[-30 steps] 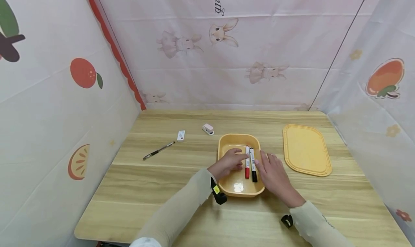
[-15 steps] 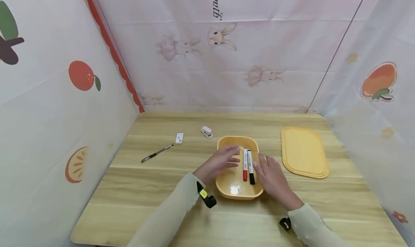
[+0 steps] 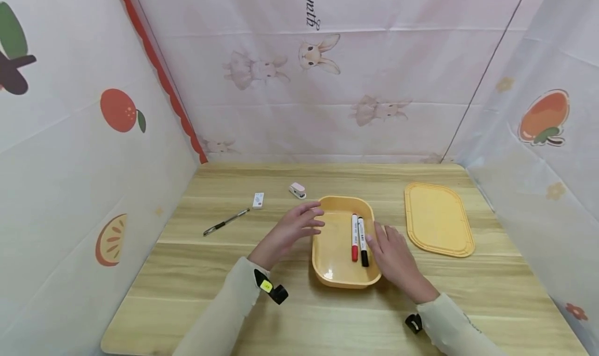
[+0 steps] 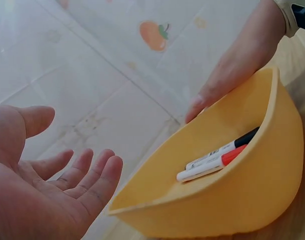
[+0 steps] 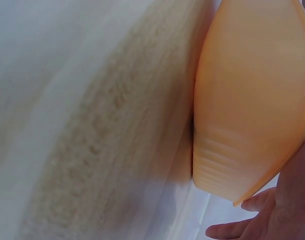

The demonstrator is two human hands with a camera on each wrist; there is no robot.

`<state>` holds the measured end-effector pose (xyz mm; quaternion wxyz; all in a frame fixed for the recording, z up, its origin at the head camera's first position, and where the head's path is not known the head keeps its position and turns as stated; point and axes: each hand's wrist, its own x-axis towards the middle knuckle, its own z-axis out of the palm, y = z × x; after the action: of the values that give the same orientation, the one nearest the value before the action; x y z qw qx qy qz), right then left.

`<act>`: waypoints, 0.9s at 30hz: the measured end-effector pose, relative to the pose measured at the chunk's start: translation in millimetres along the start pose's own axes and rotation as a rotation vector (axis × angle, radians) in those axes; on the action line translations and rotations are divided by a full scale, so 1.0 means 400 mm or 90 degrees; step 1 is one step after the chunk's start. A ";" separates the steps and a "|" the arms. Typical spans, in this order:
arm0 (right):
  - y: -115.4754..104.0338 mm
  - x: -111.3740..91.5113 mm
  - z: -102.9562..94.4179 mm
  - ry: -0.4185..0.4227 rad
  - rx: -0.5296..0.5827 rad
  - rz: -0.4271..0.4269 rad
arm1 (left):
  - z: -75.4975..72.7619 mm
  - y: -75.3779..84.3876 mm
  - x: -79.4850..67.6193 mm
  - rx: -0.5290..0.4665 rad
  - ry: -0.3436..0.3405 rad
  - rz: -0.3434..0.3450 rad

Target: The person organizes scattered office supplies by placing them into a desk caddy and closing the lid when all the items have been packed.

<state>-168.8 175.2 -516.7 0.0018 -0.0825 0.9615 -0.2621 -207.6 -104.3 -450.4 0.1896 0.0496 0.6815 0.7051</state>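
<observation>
I judge the yellow box (image 3: pixel 333 241) light and stiff, best held by its long rims; left hand (image 3: pixel 291 229) hangs spread beside it, right hand (image 3: pixel 394 253) rests against it.

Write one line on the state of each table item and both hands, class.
Yellow box: open, upright
Yellow lid: off, lying flat
Red marker: capped, in the box
Black marker: capped, in the box
Pen: lying flat, tip unclear
Stapler: resting, unheld
White packet: lying flat
Left hand: holding nothing
Right hand: touching the box's rim
</observation>
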 end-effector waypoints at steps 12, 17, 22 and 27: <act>-0.015 0.002 0.001 -0.007 0.006 -0.001 | -0.184 -0.020 -0.084 0.137 0.182 0.045; -0.015 0.002 -0.001 -0.003 0.003 0.000 | -0.282 -0.049 -0.103 0.317 0.250 0.043; -0.019 0.000 -0.002 -0.013 0.008 0.003 | -0.375 -0.078 -0.124 0.379 0.271 0.018; -0.023 0.000 -0.004 -0.017 0.009 0.003 | -0.431 -0.099 -0.141 0.494 0.290 0.005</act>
<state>-167.3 168.1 -510.5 0.0157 -0.0838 0.9598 -0.2676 -204.3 -285.7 -490.1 -0.0003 -0.0366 0.9196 0.3911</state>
